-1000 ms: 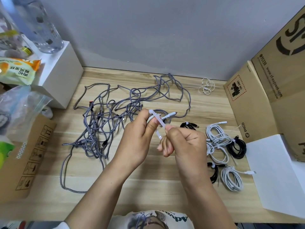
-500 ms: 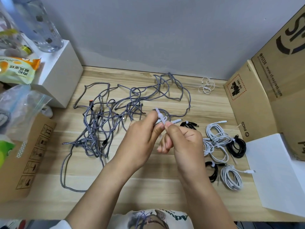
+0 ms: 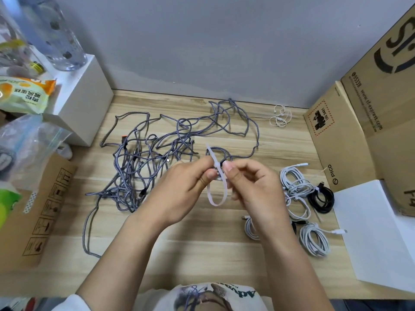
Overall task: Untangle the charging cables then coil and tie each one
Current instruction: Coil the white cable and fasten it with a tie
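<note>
Both hands above desk: left hand and right hand fingers pinch looped white cable tie; grey cable tangle behind.

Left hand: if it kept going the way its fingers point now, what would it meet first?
Most likely the right hand: the left hand points right across the white cable tie that both pinch, fingertips nearly touching. Depth is hard to judge.
</note>
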{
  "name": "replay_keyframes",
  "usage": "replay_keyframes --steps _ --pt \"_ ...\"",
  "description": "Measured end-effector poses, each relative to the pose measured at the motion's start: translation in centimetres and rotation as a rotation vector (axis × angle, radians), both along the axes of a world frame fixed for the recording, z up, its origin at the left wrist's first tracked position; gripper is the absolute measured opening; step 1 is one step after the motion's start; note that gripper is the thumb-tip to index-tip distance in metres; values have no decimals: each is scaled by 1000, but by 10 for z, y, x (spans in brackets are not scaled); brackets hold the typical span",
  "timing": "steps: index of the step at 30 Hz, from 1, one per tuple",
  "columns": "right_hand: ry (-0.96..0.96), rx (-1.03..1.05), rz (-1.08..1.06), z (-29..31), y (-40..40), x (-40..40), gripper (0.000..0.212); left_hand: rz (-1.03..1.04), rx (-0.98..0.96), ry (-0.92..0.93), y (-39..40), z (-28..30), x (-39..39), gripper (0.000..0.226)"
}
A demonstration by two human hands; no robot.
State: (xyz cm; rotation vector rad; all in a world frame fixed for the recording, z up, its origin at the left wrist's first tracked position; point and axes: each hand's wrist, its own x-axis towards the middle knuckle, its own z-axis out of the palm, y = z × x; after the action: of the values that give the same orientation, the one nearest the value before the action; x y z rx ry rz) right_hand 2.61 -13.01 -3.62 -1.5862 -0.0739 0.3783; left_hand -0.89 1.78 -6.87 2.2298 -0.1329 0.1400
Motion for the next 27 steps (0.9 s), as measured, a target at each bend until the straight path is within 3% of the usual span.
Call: replay_keyframes --steps 2,4,8,14,19,23,27 --pt "-112 -97 -65 -4 -4 7 14 -64 -13 6 -1 3 -2 27" --pt "-136 -192 50 -1 -5 12 9 -130 -22 10 -5 4 -3 25" --pt "40 18 138 6 -3 14 14 -151 -50 9 -13 3 -6 22" --pt "-105 48 -116 7 3 19 29 -131 -356 206 -24 -23 -7 33" --pt "-115 125 -136 14 12 8 25 -78 -679 278 -33 -31 -3 33" --pt "-74 251 -113 22 16 -2 18 20 -779 312 -38 -36 0 35" --pt "-53 247 18 18 24 -14 23 177 -727 302 -39 -28 5 39"
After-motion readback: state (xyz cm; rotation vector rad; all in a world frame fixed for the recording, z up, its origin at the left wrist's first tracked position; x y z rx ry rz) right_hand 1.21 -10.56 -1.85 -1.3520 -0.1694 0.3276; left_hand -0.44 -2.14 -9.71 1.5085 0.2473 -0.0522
